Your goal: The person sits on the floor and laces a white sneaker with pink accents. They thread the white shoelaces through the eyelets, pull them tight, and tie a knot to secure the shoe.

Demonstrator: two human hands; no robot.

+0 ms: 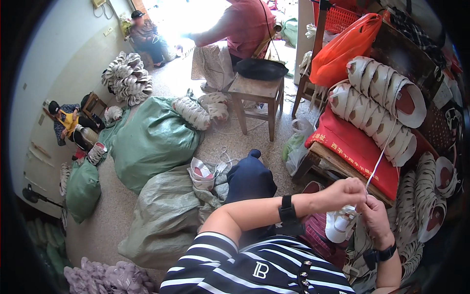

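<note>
My left hand is closed in a fist on a thin white cord. That cord slants up toward a stack of nested white shoe uppers with red insides, lying on a red cloth. Just below and to the right, my right hand is closed too, its fingers pinching the cord close to my left hand. Beneath both hands a white shoe upper with laces rests by my lap. What my fingers cover of the cord is hidden.
A second shoe-upper stack lies behind, beside an orange plastic bag. More stacks stand at right. Green sacks and a grey-green sack cover floor at left. A wooden stool stands ahead; other people sit farther off.
</note>
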